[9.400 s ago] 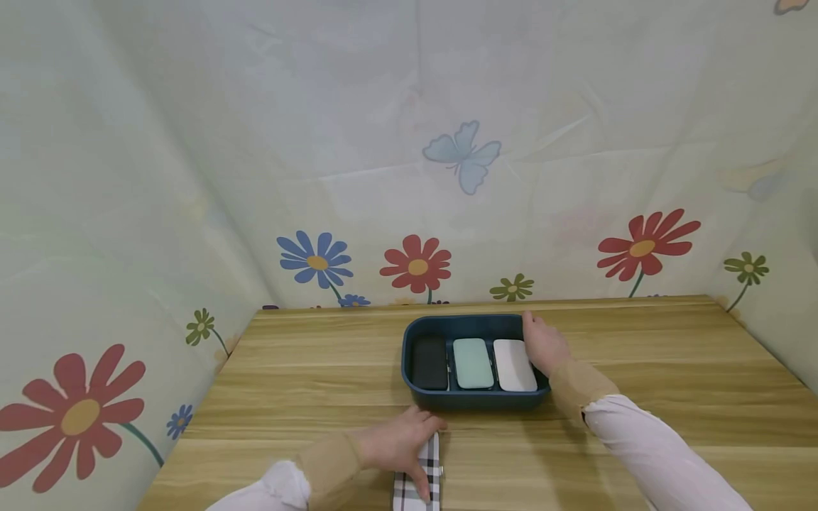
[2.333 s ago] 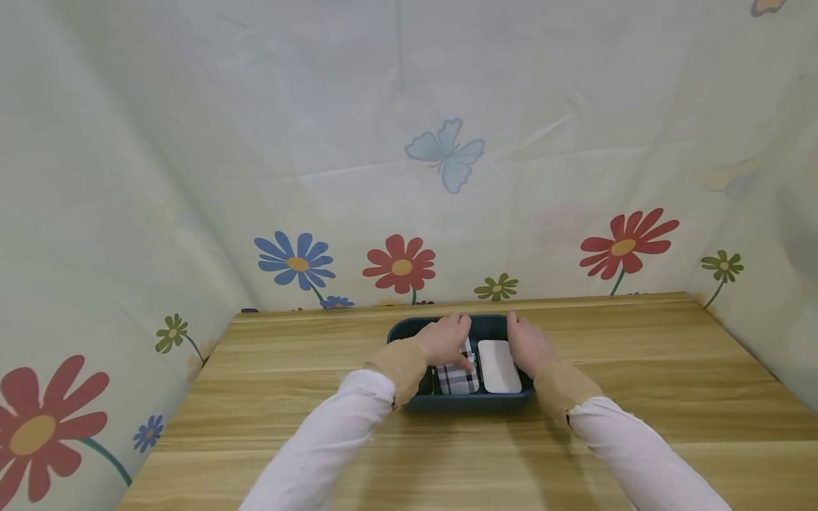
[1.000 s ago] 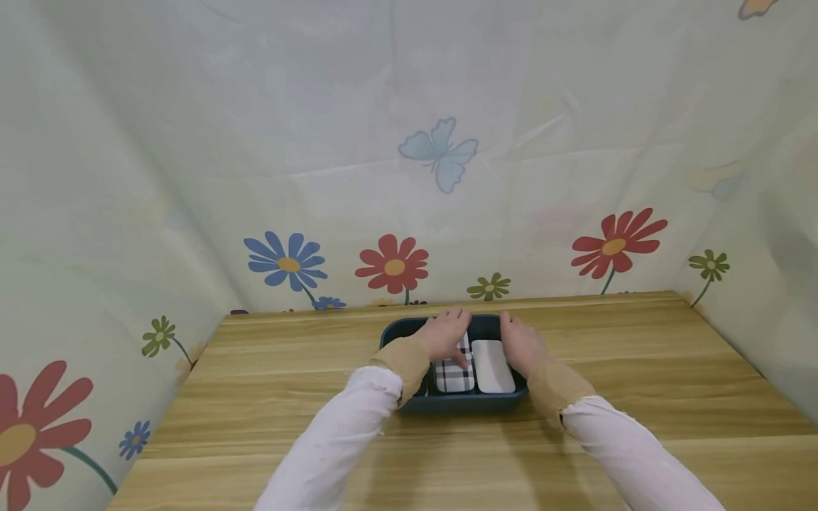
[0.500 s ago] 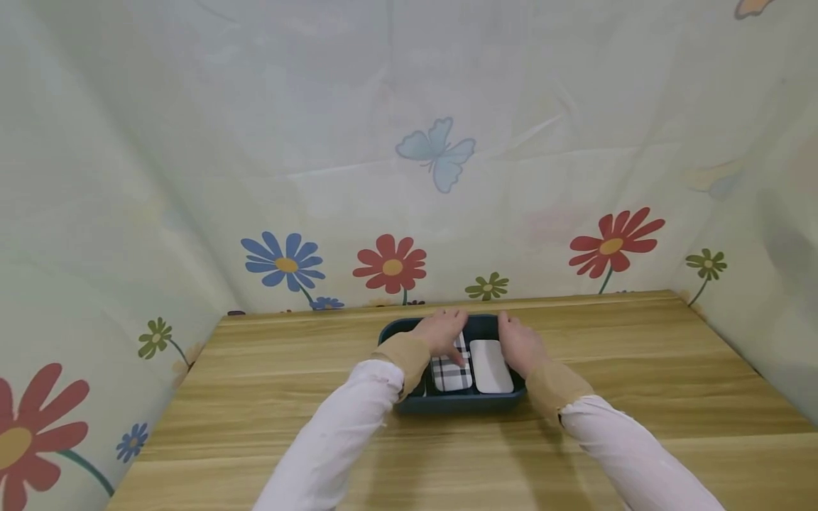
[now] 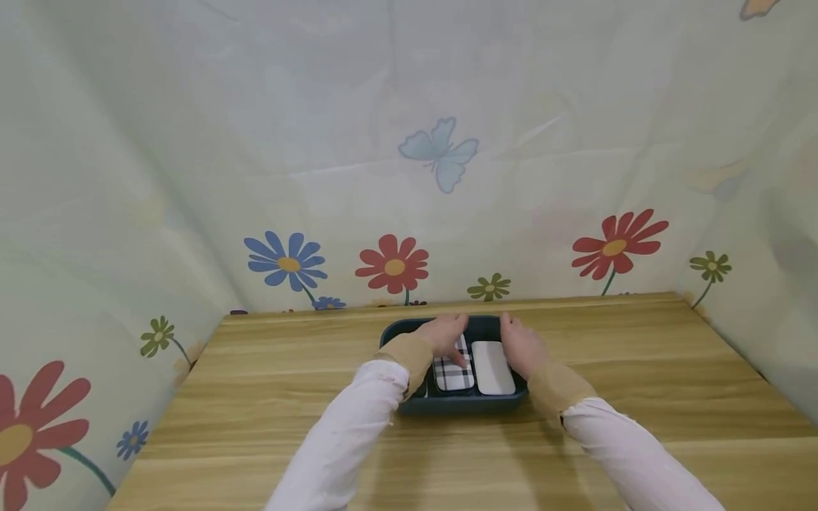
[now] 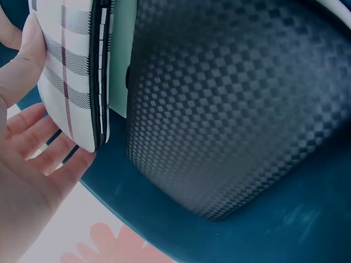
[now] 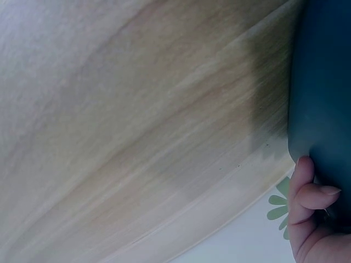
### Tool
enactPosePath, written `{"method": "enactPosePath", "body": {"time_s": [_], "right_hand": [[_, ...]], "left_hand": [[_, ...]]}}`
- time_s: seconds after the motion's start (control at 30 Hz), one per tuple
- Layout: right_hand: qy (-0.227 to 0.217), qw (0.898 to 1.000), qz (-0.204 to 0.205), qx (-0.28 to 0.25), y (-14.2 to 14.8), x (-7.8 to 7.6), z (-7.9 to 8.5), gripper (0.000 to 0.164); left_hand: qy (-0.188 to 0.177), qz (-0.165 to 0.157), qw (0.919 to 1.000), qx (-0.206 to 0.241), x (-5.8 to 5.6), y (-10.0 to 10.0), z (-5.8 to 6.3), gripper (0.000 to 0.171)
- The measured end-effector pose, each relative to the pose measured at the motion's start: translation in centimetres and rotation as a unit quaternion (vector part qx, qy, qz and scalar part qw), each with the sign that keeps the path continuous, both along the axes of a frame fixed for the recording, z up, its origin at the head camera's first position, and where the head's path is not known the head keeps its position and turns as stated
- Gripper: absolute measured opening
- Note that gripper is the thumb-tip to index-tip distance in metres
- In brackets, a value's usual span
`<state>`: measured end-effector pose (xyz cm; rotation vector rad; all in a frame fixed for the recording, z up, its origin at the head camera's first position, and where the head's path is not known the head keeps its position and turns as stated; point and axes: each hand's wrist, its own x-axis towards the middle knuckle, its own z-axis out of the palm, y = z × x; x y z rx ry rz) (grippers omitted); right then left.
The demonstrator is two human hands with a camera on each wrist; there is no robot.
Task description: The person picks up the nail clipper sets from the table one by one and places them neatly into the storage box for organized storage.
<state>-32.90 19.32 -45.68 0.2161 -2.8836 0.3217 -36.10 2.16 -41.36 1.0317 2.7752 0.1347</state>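
Note:
A dark blue bin (image 5: 460, 406) stands near the table's far edge. My left hand (image 5: 441, 337) reaches inside and holds a plaid glasses case (image 5: 454, 376); in the left wrist view the thumb lies on its face and the fingertips sit at its end. The plaid case covers the middle spot, and a strip of the mint green case (image 6: 123, 66) shows beside it. A black checker-textured case (image 6: 230, 120) is mostly behind my left hand in the head view. To the right lies a white case (image 5: 492, 369). My right hand (image 5: 524, 346) grips the bin's right rim.
The wood-grain table (image 5: 275, 397) extends to both sides and in front of the bin. A pale curtain (image 5: 319, 106) printed with flowers and a butterfly hangs behind it and along both sides.
Earlier the plaid case lay on the table before the bin under my left hand; now it is inside, over the mint case. In the last second both hands have barely moved.

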Motion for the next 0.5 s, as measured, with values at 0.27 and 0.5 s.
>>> {"method": "enactPosePath", "body": {"time_s": [0.27,0.5], "right_hand": [[0.015,1.0,-0.003,-0.011,-0.4,0.39,0.19,0.016],[-0.018,1.0,-0.009,-0.01,-0.27,-0.23,0.09,0.018]], "left_hand": [[0.01,-0.018,0.9998,-0.003,-0.55,0.12,-0.32,0.058],[0.019,-0.046,0.9978,-0.044,-0.02,0.15,-0.08,0.045]]}}
